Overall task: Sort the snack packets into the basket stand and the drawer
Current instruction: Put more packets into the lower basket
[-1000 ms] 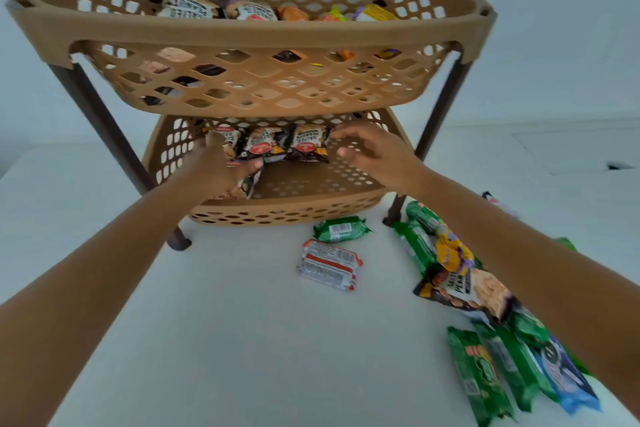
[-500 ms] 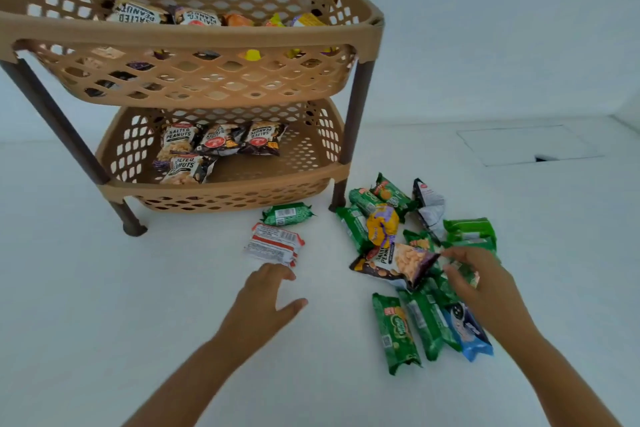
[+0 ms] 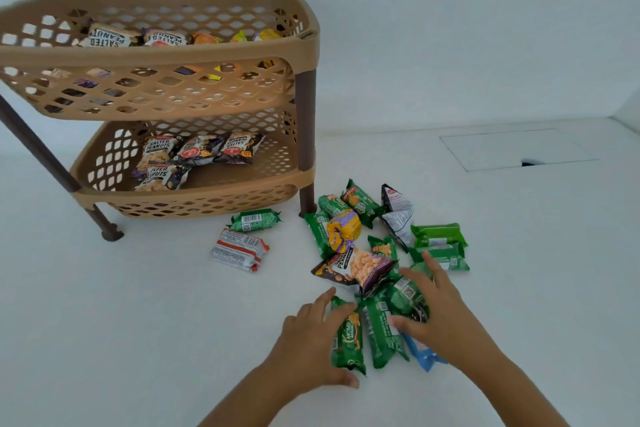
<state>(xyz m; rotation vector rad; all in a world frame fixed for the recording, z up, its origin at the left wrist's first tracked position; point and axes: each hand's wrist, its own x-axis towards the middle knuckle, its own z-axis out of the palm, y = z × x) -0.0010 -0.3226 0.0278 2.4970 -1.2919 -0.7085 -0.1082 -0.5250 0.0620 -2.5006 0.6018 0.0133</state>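
Now we are looking down at the heap of snack packets (image 3: 375,253) lying on the white surface (image 3: 138,322), just right of the basket stand's front right leg (image 3: 306,156). Most of them are green; a peanut packet (image 3: 356,269) is lying in the middle, with a yellow-and-purple packet (image 3: 343,229) just behind it. We are laying our left hand (image 3: 311,336) with loosely spread fingers against the left edge of a long green packet (image 3: 348,336), the thumb touching its near end, not gripping it. We are spreading our right hand (image 3: 436,315) flat over the green packets beside it, fingers apart and holding nothing, with a blue packet (image 3: 422,354) peeking out beneath the palm. Left of the heap, apart from it, a small green packet (image 3: 254,220) and a red-and-white packet (image 3: 239,250) are lying in front of the basket stand (image 3: 156,55). Four salted-peanut packets (image 3: 194,158) are sitting in its lower basket (image 3: 194,199), and more packets are resting in the upper basket (image 3: 149,90). Far right, a rectangular panel (image 3: 512,149) is sitting flush in the surface.
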